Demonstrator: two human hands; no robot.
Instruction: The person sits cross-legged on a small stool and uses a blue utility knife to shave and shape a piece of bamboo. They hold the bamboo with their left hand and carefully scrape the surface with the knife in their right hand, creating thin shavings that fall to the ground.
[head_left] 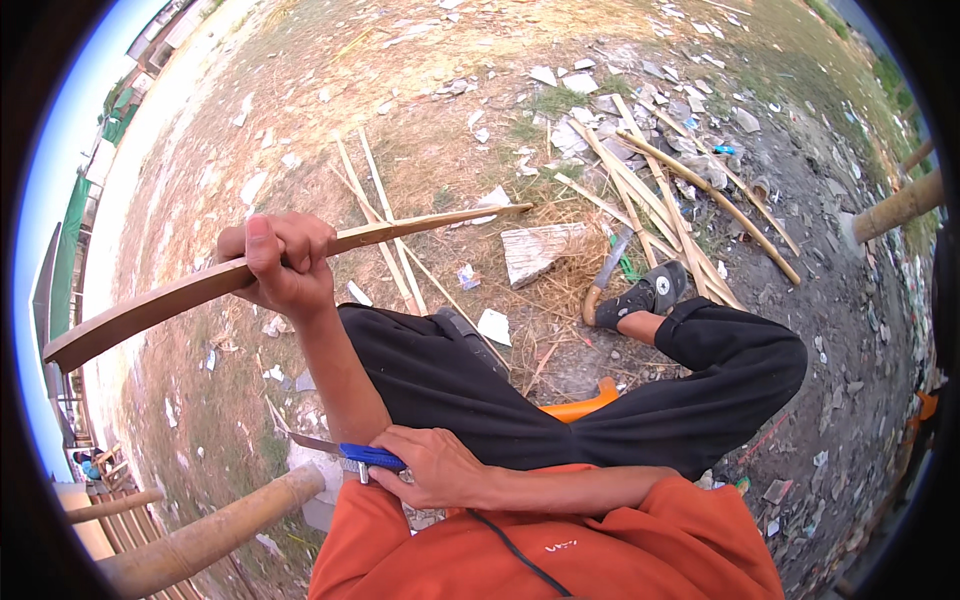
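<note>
My left hand (283, 262) is raised at the left, its fingers wrapped round a long split bamboo strip (150, 308). One end of the strip reaches toward the far left; its narrower end points right, above the ground. My right arm crosses my body, and my right hand (438, 468) is closed on a blue-handled blade tool (372, 456) beside my left elbow. Its thin blade points left; whether it is a saw or a knife, I cannot tell. A large knife with a wooden handle (593, 303) rests near my right foot.
Several bamboo strips (650, 190) lie heaped ahead to the right, others (385, 230) straight ahead. A pale block (540, 250) sits on dry straw. Part of an orange seat (585, 405) shows between my legs. Bamboo poles stand at lower left (220, 525) and right (900, 208).
</note>
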